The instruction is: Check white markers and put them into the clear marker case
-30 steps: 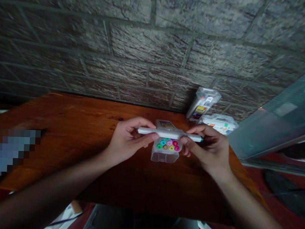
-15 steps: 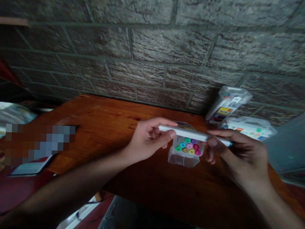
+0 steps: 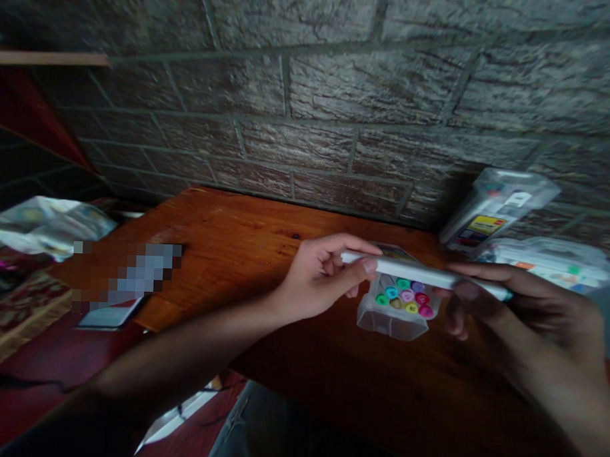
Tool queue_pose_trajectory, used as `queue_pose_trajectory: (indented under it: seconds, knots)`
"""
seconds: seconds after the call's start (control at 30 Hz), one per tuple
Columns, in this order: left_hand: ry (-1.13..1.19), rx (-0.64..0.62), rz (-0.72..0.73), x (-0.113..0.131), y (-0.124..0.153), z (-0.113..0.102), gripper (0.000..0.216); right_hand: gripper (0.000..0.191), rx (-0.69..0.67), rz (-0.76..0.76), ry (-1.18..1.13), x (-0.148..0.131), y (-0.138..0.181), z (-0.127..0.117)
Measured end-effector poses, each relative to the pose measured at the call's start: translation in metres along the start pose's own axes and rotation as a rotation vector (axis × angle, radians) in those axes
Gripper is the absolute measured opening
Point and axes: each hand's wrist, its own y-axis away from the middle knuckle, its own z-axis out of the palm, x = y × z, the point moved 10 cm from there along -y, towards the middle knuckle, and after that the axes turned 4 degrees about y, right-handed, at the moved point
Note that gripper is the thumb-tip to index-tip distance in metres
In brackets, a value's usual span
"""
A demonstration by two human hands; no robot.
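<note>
A white marker (image 3: 416, 271) lies level between my two hands, its right end dark teal. My left hand (image 3: 323, 276) pinches the left end between thumb and fingers. Around the right part of the marker, my right hand (image 3: 536, 330) closes with thumb and fingers. Behind and below it, a clear plastic case (image 3: 392, 325) rests on the wooden table, partly covered by the marker and my right fingers. Several markers with coloured round ends (image 3: 407, 296) in green, blue, pink, red and yellow show in the case.
On the wooden table (image 3: 235, 226), a tall clear case (image 3: 496, 208) leans near the stone-block wall (image 3: 330, 89). Beside it sits another clear case (image 3: 549, 260). A phone-like flat device (image 3: 109, 314) lies at the left edge, partly pixelated. A plastic bag (image 3: 50, 223) is farther left.
The view has turned left, so everything appears shifted to the right. Both hands keep the same hold on the white marker.
</note>
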Motion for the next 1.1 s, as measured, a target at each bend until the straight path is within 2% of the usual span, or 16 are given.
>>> queue_pose_trajectory:
  seconds: [0.1,0.23,0.37,0.6,0.87,1.1]
  knots:
    - [-0.014,0.0,0.014,0.002,0.0,-0.001,0.022,0.019,-0.015,0.005,-0.01,0.0,0.001,0.0]
    - [-0.057,-0.018,0.108,0.014,0.0,0.001,0.016,0.019,-0.001,0.0,0.007,-0.001,0.001,0.002]
    - [-0.091,-0.02,0.175,0.021,-0.001,0.003,0.016,0.019,-0.002,-0.068,-0.01,-0.004,-0.002,0.005]
    - [-0.13,0.023,0.137,0.019,-0.002,0.0,0.014,0.016,-0.029,-0.049,-0.105,-0.004,-0.005,0.01]
    - [-0.046,0.009,0.08,0.012,-0.001,-0.005,0.014,0.015,-0.084,-0.042,-0.207,-0.004,-0.005,0.013]
    - [-0.135,0.023,0.103,0.016,-0.001,-0.003,0.018,0.014,-0.037,-0.037,-0.166,-0.005,-0.005,0.011]
